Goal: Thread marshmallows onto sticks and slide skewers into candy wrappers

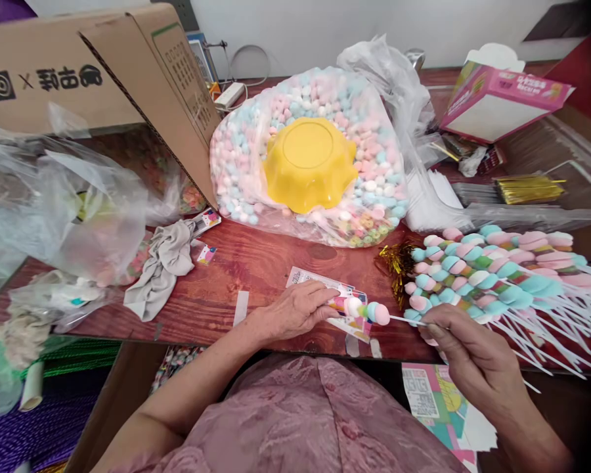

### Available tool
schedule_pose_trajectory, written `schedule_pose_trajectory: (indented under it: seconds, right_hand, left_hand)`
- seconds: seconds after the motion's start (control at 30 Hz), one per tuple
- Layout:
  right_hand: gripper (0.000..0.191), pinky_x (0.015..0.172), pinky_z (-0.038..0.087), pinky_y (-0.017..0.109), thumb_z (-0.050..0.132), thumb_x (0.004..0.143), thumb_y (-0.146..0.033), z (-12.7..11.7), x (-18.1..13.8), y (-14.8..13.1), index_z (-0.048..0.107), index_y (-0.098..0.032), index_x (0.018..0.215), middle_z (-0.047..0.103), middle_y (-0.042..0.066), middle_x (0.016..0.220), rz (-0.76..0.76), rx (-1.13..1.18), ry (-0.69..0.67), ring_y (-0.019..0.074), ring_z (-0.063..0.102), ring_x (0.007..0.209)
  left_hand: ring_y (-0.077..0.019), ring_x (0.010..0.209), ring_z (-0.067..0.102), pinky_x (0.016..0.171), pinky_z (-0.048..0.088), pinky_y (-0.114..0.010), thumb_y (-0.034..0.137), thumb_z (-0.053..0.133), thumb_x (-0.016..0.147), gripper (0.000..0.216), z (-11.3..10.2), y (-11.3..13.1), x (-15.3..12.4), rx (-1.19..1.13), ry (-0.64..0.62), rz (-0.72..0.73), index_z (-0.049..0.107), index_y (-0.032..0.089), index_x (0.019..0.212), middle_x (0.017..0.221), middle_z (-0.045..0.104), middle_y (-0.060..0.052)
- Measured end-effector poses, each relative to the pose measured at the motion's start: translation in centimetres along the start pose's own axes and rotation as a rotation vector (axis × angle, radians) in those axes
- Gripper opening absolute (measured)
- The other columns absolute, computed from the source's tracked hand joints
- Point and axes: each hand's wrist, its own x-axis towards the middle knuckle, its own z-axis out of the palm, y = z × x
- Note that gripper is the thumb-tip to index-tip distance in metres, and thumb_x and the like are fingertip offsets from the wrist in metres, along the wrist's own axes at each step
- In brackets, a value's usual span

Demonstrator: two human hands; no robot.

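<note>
A marshmallow skewer (380,314) in pink, blue, white and green lies over a printed plastic bag (295,276) on the red wooden table. My right hand (477,351) pinches its white stick between thumb and fingers. At the other end, my left hand (300,312) has its thumb and fingers closed about the skewer's tip, resting on the bag. Whether it also grips the bag's edge is hidden. Beside my right hand lies a pile of finished marshmallow skewers (497,263), their white sticks pointing right.
Behind, a yellow scalloped bowl (310,164) sits upside down on a big clear bag of marshmallows (236,157). A cardboard box (177,98) and grey cloth (162,263) are left. Gold twist ties (532,188) and a pink box (507,102) stand right; gold tinsel (398,263) lies nearer.
</note>
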Motion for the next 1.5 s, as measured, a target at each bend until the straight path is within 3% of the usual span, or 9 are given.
schedule_pose_trajectory:
  seconds: [0.17, 0.33, 0.4, 0.5, 0.6, 0.77, 1.13, 1.33, 1.5]
  right_hand:
    - [0.016, 0.066, 0.043, 0.032, 0.048, 0.091, -0.008, 2.4, 0.3, -0.5, 0.054, -0.023, 0.092, 0.055, 0.002, 0.076, -0.088, 0.007, 0.099, 0.0170, 0.053, 0.071]
    - [0.015, 0.064, 0.041, 0.031, 0.048, 0.091, -0.007, 2.9, 0.9, -0.5, 0.055, -0.021, 0.091, 0.055, 0.001, 0.075, -0.128, 0.027, 0.047, 0.0159, 0.052, 0.069]
    - [0.015, 0.064, 0.041, 0.031, 0.049, 0.090, -0.007, 2.7, 1.3, -0.6, 0.055, -0.021, 0.091, 0.056, 0.001, 0.075, -0.172, 0.035, 0.044, 0.0159, 0.052, 0.069]
    - [0.017, 0.066, 0.043, 0.032, 0.049, 0.089, -0.006, 2.4, 1.6, -0.8, 0.056, -0.021, 0.093, 0.061, 0.002, 0.078, -0.276, 0.007, 0.026, 0.0168, 0.054, 0.070]
    - [0.019, 0.068, 0.043, 0.033, 0.051, 0.088, -0.006, 2.3, 1.5, -1.0, 0.057, -0.021, 0.096, 0.063, 0.004, 0.080, -0.326, -0.069, 0.039, 0.0182, 0.056, 0.073]
    - [0.013, 0.059, 0.040, 0.029, 0.052, 0.090, -0.010, 2.4, 1.1, -1.4, 0.057, -0.021, 0.092, 0.058, 0.000, 0.069, -0.271, -0.104, 0.063, 0.0142, 0.052, 0.061]
    - [0.022, 0.067, 0.040, 0.034, 0.045, 0.088, -0.004, 2.6, 1.3, -2.9, 0.059, -0.020, 0.095, 0.060, 0.001, 0.066, -0.502, -0.294, -0.036, 0.0173, 0.052, 0.063]
    - [0.021, 0.060, 0.035, 0.031, 0.042, 0.096, -0.014, 4.3, 2.4, -2.4, 0.056, -0.020, 0.081, 0.060, 0.002, 0.066, -0.326, -0.265, -0.109, 0.0165, 0.053, 0.060]
    - [0.029, 0.055, 0.032, 0.027, 0.036, 0.099, -0.020, 5.7, 3.7, -2.2, 0.050, -0.020, 0.073, 0.056, -0.001, 0.060, -0.227, -0.229, -0.287, 0.0134, 0.049, 0.053]
  left_hand:
    - [-0.0199, 0.097, 0.063, 0.086, 0.050, -0.032, 0.043, 0.038, 0.100, 0.041, 0.2, 1.0, -0.6, -0.078, -0.077, -0.093, 0.055, 0.015, 0.124, 0.107, 0.067, -0.012]
    - [-0.0279, 0.109, 0.062, 0.090, 0.049, -0.037, 0.062, 0.066, 0.077, 0.074, -1.4, 1.6, -1.3, -0.021, -0.170, -0.199, 0.049, 0.016, 0.132, 0.122, 0.064, -0.015]
    - [-0.0286, 0.109, 0.062, 0.089, 0.048, -0.037, 0.056, 0.068, 0.080, 0.063, -2.2, 1.7, -1.4, 0.048, -0.211, -0.266, 0.054, 0.016, 0.127, 0.120, 0.065, -0.014]
    - [-0.0230, 0.085, 0.066, 0.072, 0.046, -0.030, 0.037, 0.064, 0.085, 0.022, -3.1, 1.7, -1.5, 0.124, -0.242, -0.382, 0.066, 0.016, 0.094, 0.089, 0.070, -0.007]
    - [-0.0183, 0.070, 0.063, 0.062, 0.039, -0.026, 0.025, 0.064, 0.080, 0.008, -3.5, 1.6, -1.6, 0.164, -0.142, -0.461, 0.064, 0.017, 0.077, 0.073, 0.067, -0.003]
    - [-0.0161, 0.067, 0.060, 0.060, 0.037, -0.025, 0.020, 0.064, 0.076, 0.004, -2.8, 1.7, -1.9, 0.212, 0.024, -0.473, 0.062, 0.017, 0.076, 0.073, 0.066, -0.002]
    - [-0.0210, 0.075, 0.064, 0.061, 0.040, -0.027, 0.027, 0.062, 0.082, 0.013, -1.3, 2.0, -2.6, 0.388, -0.134, -0.373, 0.063, 0.016, 0.087, 0.082, 0.069, -0.007]
    - [-0.0200, 0.071, 0.063, 0.061, 0.040, -0.026, 0.039, 0.067, 0.081, 0.022, -1.3, 2.4, -2.1, 0.264, -0.115, -0.416, 0.063, 0.017, 0.082, 0.075, 0.068, -0.005]
    - [-0.0222, 0.078, 0.065, 0.065, 0.043, -0.027, 0.042, 0.069, 0.080, 0.026, -1.2, 2.5, -1.9, 0.270, -0.166, -0.436, 0.064, 0.017, 0.085, 0.080, 0.069, -0.006]
